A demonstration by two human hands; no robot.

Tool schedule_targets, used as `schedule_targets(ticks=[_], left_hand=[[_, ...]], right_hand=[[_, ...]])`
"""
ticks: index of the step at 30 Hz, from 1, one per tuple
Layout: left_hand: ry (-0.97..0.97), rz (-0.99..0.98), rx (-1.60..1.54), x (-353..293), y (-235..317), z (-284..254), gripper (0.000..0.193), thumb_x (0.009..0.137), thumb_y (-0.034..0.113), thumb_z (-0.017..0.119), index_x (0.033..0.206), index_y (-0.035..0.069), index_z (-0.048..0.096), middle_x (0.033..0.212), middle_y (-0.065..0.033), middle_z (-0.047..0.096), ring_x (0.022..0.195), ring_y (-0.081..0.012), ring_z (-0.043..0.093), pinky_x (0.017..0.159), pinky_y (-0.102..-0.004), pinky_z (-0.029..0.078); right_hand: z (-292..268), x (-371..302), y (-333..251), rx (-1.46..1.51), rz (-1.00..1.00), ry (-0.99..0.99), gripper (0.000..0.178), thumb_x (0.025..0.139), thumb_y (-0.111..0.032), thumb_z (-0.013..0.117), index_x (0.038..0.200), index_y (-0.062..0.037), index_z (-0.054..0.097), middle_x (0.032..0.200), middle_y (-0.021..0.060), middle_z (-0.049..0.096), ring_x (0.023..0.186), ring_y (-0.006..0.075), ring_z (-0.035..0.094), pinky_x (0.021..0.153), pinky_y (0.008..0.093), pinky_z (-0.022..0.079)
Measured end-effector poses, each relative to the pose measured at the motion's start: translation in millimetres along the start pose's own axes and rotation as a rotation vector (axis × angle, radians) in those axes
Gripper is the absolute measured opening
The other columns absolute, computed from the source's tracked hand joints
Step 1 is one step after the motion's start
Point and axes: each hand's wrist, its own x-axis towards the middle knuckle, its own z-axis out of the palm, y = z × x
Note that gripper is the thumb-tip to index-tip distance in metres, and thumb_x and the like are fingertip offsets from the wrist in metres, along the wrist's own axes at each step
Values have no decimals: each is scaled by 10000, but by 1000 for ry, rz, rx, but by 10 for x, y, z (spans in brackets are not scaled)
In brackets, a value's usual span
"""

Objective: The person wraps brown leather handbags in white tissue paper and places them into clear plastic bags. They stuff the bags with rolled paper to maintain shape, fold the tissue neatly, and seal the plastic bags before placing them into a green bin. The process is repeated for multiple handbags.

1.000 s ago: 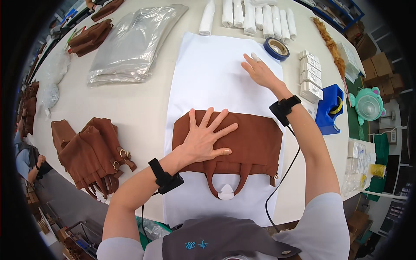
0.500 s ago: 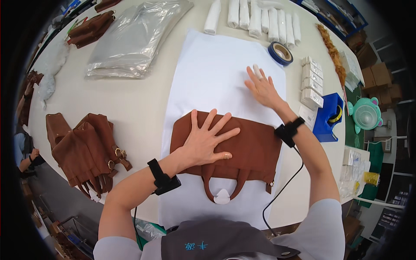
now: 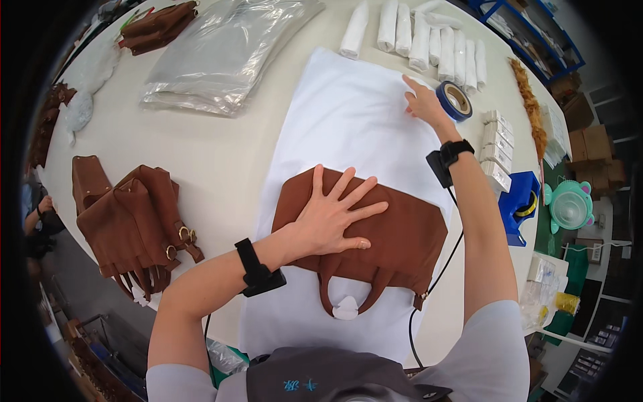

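Observation:
A brown leather handbag point(image 3: 402, 214) lies flat on a white cloth or cloth bag point(image 3: 355, 100), its handles toward me. My left hand point(image 3: 328, 218) rests palm down on the handbag with fingers spread. Between the handles sits a small white wrapped piece or tag point(image 3: 345, 307). My right hand point(image 3: 426, 106) is over the far right part of the white cloth, beside a blue roll of tape point(image 3: 454, 100). Its index finger stretches out toward the cloth's far edge; the other fingers are partly hidden. I see nothing held in it.
More brown bags point(image 3: 130, 221) lie at the left, and clear plastic bags point(image 3: 214, 60) behind them. White wrapped rolls point(image 3: 419, 43) line the far side. At the right are stacked small white packs point(image 3: 497, 144), a blue tape dispenser point(image 3: 519, 208) and a green fan point(image 3: 569, 205).
My right hand has moved farther away and to the right, next to the tape roll, its fingers now turned left. The left hand stays flat on the handbag. The view has shifted slightly.

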Motion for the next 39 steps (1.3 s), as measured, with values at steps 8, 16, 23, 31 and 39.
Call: schedule_targets(ticks=[8, 16, 23, 31, 39], left_hand=[[76, -8, 51, 153, -128, 58, 662, 763, 640, 474, 1329, 310, 381, 1455, -72, 188, 1295, -373, 197, 936, -715, 104], [59, -60, 157, 88, -183, 181, 708, 769, 665, 423, 1377, 338, 268, 1453, -66, 190, 1319, -339, 149, 958, -706, 34], [4, -15, 32, 201, -87, -71, 576, 784, 524, 499, 1294, 265, 435, 1378, -94, 333, 1234, -340, 330, 933, -686, 159], [266, 84, 165, 133, -172, 171, 544, 749, 423, 570, 1258, 259, 470, 1345, -125, 366, 1168, -393, 385, 958, -562, 278], [390, 222, 91, 32, -257, 152, 420, 776, 249, 563, 1190, 191, 527, 1285, -150, 428, 1141, -373, 422, 927, -501, 345]], right_hand=[[-141, -362, -431, -515, -363, 507, 159, 799, -152, 548, 919, -57, 593, 880, 139, 601, 945, 317, 558, 897, 413, 404], [-840, -2413, -1545, -453, -587, 264, 359, 674, -227, 713, 929, -69, 516, 679, 75, 548, 686, 281, 574, 835, 393, 428], [-98, -3328, -1143, -396, -497, 100, 152, 643, 8, 563, 760, -70, 504, 696, 93, 470, 635, 269, 537, 535, 377, 433], [379, -3445, -888, -435, -364, 67, 574, 791, -45, 501, 1332, -19, 310, 1293, 290, 371, 1211, 432, 353, 1009, 463, 289], [733, -3603, -1032, -461, -360, 73, 535, 840, -113, 496, 1304, 75, 307, 1270, 333, 361, 1192, 471, 352, 997, 497, 290]])
